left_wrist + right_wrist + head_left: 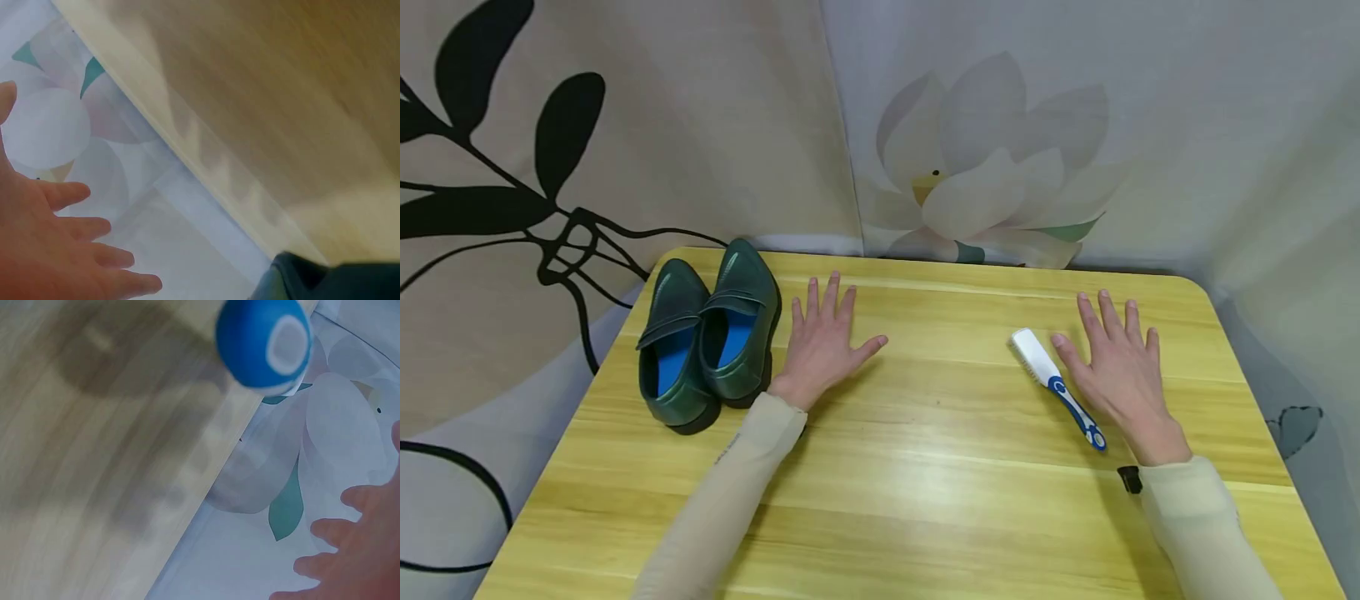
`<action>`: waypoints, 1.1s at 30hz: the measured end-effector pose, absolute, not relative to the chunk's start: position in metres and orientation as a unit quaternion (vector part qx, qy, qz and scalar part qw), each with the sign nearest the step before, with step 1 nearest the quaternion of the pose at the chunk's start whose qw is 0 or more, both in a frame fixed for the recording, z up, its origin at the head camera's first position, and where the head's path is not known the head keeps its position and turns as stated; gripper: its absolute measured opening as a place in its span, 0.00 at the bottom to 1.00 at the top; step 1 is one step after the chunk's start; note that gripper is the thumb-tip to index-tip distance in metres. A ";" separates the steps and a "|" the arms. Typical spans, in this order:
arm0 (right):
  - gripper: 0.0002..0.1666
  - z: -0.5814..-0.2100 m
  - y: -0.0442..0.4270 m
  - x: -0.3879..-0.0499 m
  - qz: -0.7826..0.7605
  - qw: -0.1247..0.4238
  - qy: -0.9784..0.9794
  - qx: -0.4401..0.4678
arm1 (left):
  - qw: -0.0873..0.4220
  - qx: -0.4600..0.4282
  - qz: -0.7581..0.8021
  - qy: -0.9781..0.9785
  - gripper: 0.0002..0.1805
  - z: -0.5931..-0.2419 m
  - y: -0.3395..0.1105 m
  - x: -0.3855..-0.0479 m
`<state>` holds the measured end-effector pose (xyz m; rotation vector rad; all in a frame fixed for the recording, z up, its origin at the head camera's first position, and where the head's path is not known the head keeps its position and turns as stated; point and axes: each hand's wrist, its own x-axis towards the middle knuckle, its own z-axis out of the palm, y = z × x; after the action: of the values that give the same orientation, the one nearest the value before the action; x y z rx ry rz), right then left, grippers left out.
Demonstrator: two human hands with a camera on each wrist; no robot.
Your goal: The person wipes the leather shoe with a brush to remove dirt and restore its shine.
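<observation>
Two dark green loafers with blue insoles stand side by side at the table's left: the left shoe (673, 350) and the right shoe (737, 325). Just right of them is my left hand (823, 342), fingers straight and spread, holding nothing; it also shows in the left wrist view (69, 250). A white and blue brush (1060, 387) lies aslant on the right half, its white head pointing away. My right hand (1116, 367) spreads its straight fingers beside the brush, apart from it. In the right wrist view the brush's blue handle end (262, 340) looms close.
The wooden table (940, 500) has rounded far corners. Behind it hangs a pale curtain (737, 125) printed with a flower and dark leaves, which comes down to the table's far edge. A small black object (1130, 479) sits at the right cuff.
</observation>
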<state>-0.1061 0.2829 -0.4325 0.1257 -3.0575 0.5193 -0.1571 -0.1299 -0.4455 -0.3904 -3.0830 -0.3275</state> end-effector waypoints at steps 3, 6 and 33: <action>0.47 -0.431 0.283 -0.104 0.169 0.024 -0.985 0.041 | 0.011 -0.119 -0.089 -0.989 0.56 -0.440 -0.136 -0.158; 0.47 -0.429 0.284 -0.103 0.172 0.027 -0.984 0.042 | 0.018 -0.111 -0.082 -0.990 0.56 -0.431 -0.144 -0.159; 0.47 -0.427 0.284 -0.098 0.183 0.041 -0.981 0.047 | -0.180 0.022 -0.061 -0.982 0.63 -0.364 -0.258 -0.198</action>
<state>-0.0976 0.2837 -0.4271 0.1430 -3.0044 0.5612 -0.1984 -0.2576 -0.3636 0.0796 -3.4955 -0.2178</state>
